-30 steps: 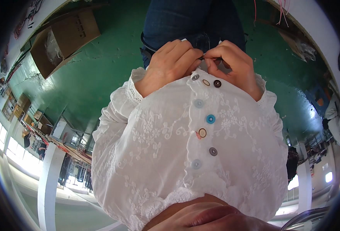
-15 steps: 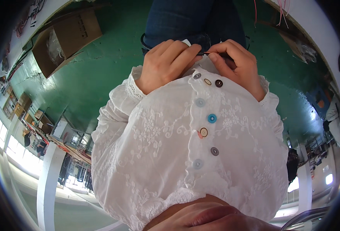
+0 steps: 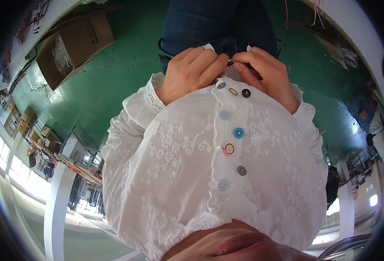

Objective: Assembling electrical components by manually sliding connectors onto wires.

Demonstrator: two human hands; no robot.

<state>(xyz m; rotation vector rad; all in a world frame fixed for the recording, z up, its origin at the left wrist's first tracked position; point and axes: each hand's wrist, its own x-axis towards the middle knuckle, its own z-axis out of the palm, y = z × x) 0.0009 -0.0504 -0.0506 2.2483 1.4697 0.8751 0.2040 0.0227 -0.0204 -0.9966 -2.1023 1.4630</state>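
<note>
My left hand (image 3: 192, 70) and my right hand (image 3: 265, 71) meet in front of my white blouse (image 3: 179, 148), just above my lap. A thin black cable (image 3: 230, 62) is pinched between them, its short visible stretch running from the left fingertips to the right thumb and forefinger. Both hands are closed, with the left fingers curled over and hiding most of what they hold. Beside the left wrist, a black cable loop (image 3: 162, 47) sticks out against my jeans (image 3: 192, 21). Small white pieces (image 3: 208, 46) show beyond the knuckles; their kind is unclear.
An open cardboard box (image 3: 85, 39) with clear plastic inside stands on the green floor (image 3: 126, 65) at far left. White work surfaces (image 3: 377, 52) curve along both sides, with pink wires (image 3: 317, 13) hanging at far right. Another box with plastic (image 3: 340, 52) lies below them.
My fingertips have drawn closer together, so less of the cable shows between them. The right hand has shifted slightly left. Both hands still grip the cable.
</note>
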